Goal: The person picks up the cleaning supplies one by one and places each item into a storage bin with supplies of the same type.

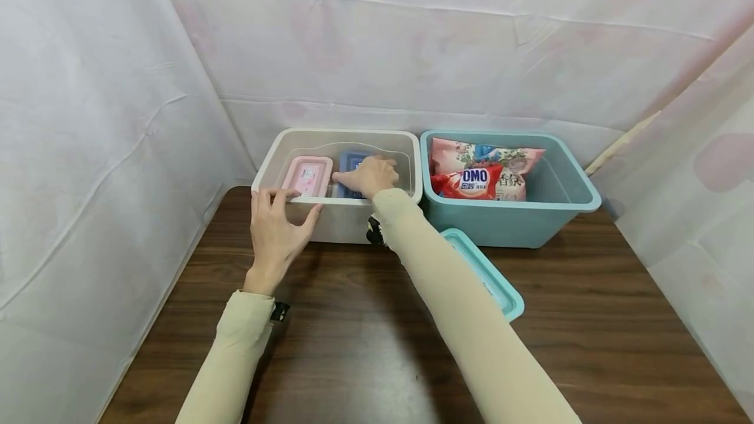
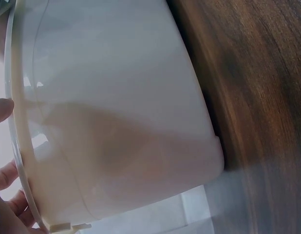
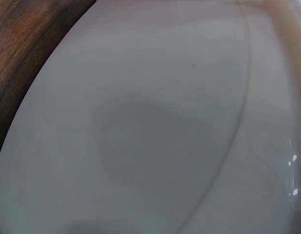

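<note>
A light grey-white storage bin (image 1: 344, 221) stands at the back of the table. My left hand (image 1: 273, 234) rests on its front rim near the left corner, fingertips over the edge and thumb spread to the side. In the left wrist view, the fingers (image 2: 3, 110) show along that rim. My right hand (image 1: 370, 175) reaches down into the bin over a blue rectangular pack (image 1: 351, 161). Its thumb lies at the pack's left edge, its fingers spread toward the right, covering much of the pack. A pink pack (image 1: 308, 176) lies left of the blue one.
To the right stands a teal bin (image 1: 483, 221) holding a red OMO bag (image 1: 469, 183) and a pink floral bag (image 1: 450, 152). In front of it, a teal rectangular pack (image 1: 485, 273) lies on the wooden table (image 1: 341, 319), partly behind my right sleeve. Pale curtains surround the table.
</note>
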Motion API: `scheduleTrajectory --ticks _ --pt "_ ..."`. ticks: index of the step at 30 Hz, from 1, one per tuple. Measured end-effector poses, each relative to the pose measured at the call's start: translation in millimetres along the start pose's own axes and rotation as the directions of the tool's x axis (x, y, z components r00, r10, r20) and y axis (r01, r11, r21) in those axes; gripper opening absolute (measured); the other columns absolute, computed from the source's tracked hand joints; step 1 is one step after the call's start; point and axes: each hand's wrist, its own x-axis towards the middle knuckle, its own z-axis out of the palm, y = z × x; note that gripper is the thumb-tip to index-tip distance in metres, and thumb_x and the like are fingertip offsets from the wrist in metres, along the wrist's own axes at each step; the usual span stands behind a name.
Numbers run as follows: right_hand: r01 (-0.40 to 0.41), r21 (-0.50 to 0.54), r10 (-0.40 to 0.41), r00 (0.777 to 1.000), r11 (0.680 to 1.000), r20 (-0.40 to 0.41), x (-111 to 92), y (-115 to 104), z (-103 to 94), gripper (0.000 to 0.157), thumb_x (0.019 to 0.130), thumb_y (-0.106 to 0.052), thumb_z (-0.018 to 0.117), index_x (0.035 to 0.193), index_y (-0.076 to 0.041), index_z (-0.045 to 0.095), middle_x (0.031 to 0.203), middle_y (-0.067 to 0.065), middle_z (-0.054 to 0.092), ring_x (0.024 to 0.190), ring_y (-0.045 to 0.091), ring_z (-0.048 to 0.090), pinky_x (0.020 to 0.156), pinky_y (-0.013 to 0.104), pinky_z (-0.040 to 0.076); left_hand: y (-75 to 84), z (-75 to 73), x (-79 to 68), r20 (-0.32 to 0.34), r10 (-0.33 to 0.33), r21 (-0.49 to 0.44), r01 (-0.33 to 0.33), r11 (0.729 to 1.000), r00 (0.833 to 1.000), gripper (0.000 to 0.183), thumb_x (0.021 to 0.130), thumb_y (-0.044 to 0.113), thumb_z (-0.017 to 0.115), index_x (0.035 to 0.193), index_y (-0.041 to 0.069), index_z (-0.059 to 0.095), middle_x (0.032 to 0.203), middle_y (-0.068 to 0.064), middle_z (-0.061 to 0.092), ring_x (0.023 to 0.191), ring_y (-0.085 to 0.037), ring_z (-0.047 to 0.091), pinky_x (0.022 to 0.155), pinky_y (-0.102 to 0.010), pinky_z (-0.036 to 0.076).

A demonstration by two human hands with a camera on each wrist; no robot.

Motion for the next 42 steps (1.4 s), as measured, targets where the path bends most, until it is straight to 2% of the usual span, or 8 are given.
scheduleTrajectory --ticks 4,7,11,16,25,31,34,42 --pt "0.007 0.004 -0.007 0.997 1.0 0.072 -2 -2 0.5 0.118 0.086 -0.08 0.065 0.163 0.003 0.03 0.152 0.029 0.047 0.133 0.033 0.056 0.101 0.042 0.058 0.7 0.6 -0.2 -0.009 0.007 -0.004 -0.007 1.0 1.0 0.056 0.083 0.046 0.087 0.11 0.0 0.071 0.109 -0.024 0.06 0.121 -0.052 0.055 0.129 -0.07 0.022" --pt "0.017 0.062 -0.025 0.991 0.998 0.128 -5 -4 -0.4 0.121 0.09 -0.076 0.064 0.169 0.001 0.013 0.165 0.032 0.035 0.146 0.039 0.05 0.113 0.048 0.053 0.4 0.8 0.3 -0.018 0.011 -0.008 -0.011 1.0 1.0 0.055 0.083 0.045 0.087 0.109 -0.001 0.071 0.108 -0.024 0.059 0.119 -0.052 0.055 0.128 -0.072 0.022" --pt "0.026 0.15 -0.051 0.985 0.988 0.164 -9 -5 -1.4 0.122 0.093 -0.074 0.063 0.17 -0.004 0.0 0.169 0.032 0.03 0.152 0.044 0.045 0.12 0.054 0.046 0.3 1.0 0.0 -0.018 0.01 -0.009 -0.01 1.0 1.0 0.054 0.083 0.043 0.087 0.108 -0.001 0.071 0.108 -0.024 0.059 0.117 -0.052 0.056 0.128 -0.071 0.022" --pt "0.01 0.194 -0.045 0.984 0.981 0.174 -13 -2 -1.7 0.126 0.092 -0.078 0.061 0.17 -0.008 -0.008 0.169 0.031 0.029 0.151 0.043 0.046 0.121 0.054 0.045 0.9 1.6 -2.5 -0.013 0.005 -0.005 -0.005 1.0 1.0 0.053 0.083 0.044 0.087 0.108 -0.001 0.071 0.107 -0.023 0.059 0.117 -0.052 0.056 0.127 -0.072 0.023" --pt "0.034 0.305 -0.112 0.964 0.952 0.241 -6 2 -8.5 0.127 0.093 -0.077 0.058 0.168 -0.005 -0.014 0.169 0.036 0.024 0.157 0.046 0.035 0.124 0.061 0.038 -0.3 2.0 -1.0 -0.02 0.01 -0.003 -0.01 1.0 1.0 0.054 0.083 0.043 0.087 0.109 -0.002 0.071 0.108 -0.025 0.059 0.117 -0.053 0.055 0.127 -0.072 0.023" --pt "0.072 0.289 -0.16 0.943 0.954 0.293 -5 15 -19.9 0.129 0.092 -0.081 0.056 0.168 -0.007 -0.017 0.167 0.032 0.035 0.151 0.045 0.045 0.12 0.057 0.045 -0.4 2.0 -1.6 -0.007 0.001 -0.005 -0.001 1.0 1.0 0.055 0.083 0.044 0.087 0.109 -0.001 0.071 0.11 -0.025 0.06 0.119 -0.052 0.055 0.128 -0.072 0.023" --pt "0.106 0.272 -0.182 0.945 0.957 0.271 -9 20 -27.8 0.128 0.092 -0.08 0.058 0.169 -0.007 -0.014 0.165 0.03 0.041 0.147 0.044 0.051 0.117 0.057 0.049 -1.4 1.3 -2.1 -0.009 -0.004 -0.01 0.003 1.0 1.0 0.055 0.083 0.045 0.087 0.109 -0.001 0.071 0.11 -0.025 0.06 0.12 -0.053 0.055 0.128 -0.072 0.022" --pt "0.213 0.263 -0.254 0.957 0.941 0.136 -19 28 -45.7 0.127 0.09 -0.078 0.063 0.17 -0.004 -0.003 0.155 0.029 0.053 0.135 0.04 0.062 0.108 0.055 0.055 -9.7 -4.0 2.2 -0.03 0.01 -0.006 -0.01 1.0 1.0 0.053 0.083 0.043 0.087 0.109 -0.001 0.071 0.109 -0.025 0.059 0.12 -0.052 0.054 0.13 -0.067 0.023"
